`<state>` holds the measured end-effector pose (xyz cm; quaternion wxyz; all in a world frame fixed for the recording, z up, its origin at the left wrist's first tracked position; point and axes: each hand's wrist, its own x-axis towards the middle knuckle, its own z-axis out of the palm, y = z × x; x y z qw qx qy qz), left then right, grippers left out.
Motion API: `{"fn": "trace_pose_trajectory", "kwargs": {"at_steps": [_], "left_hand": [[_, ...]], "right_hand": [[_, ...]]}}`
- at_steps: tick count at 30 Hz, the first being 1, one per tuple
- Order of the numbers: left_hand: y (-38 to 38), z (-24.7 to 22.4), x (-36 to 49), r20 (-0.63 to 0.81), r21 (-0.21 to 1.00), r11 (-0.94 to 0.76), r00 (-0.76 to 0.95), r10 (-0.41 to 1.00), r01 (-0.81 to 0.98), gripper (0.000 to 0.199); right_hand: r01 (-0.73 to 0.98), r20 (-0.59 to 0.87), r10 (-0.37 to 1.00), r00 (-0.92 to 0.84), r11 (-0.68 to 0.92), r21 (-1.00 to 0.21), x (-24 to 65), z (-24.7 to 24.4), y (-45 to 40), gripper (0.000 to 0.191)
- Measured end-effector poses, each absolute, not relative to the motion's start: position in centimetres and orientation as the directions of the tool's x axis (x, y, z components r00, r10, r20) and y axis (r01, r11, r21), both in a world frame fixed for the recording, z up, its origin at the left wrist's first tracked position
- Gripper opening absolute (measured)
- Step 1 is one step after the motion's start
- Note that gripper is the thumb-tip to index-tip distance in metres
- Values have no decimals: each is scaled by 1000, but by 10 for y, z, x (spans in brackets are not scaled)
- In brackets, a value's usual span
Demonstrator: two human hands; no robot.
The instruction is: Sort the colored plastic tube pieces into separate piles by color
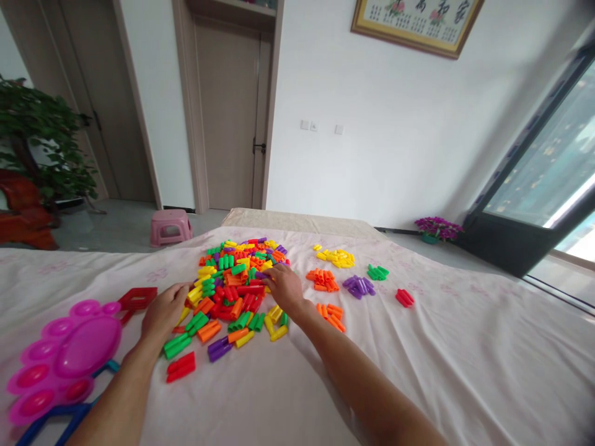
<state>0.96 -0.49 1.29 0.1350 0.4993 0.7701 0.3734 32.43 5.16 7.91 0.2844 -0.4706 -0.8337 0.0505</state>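
Left of center in the frame, a heap of colored plastic tubes (239, 290) lies on the pale cloth (288, 390), its pieces pointing many ways; at its lower edge, a red pair (181, 367) and a purple pair (219, 349) have long axes running left to right, tilting up rightward. The left hand (166, 308) is at the heap's left edge, the right hand (283, 287) at its right with a purple tube (261, 275) by the fingertips, and I cannot tell whether either is clamped on anything. Right of center sit sorted orange tubes (323, 280).
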Motion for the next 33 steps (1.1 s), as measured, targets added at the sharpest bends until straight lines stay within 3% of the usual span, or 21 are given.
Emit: {"fn": "trace_pose_trajectory", "kwargs": {"at_steps": [6,10,18,26,30,33], "left_hand": [[-5,13,10,165,709,225,-467,869,668,43],[-4,9,8,153,706,238,-472,868,667,45],[-4,10,9,137,698,252,-471,872,670,47],[-4,10,9,172,699,231,-472,865,677,45],[-3,9,9,175,701,231,-477,861,674,45],[-3,7,8,179,689,233,-473,863,686,45]], "right_hand": [[668,459,873,-168,443,-598,367,80,55,24],[661,504,861,59,345,-667,434,79,59,30],[677,364,755,546,-142,-722,563,64,59,45],[656,197,787,584,-315,-686,585,42,60,45],[720,342,730,592,-287,-632,572,47,58,45],[832,505,767,396,-68,-550,546,57,58,40]]}}
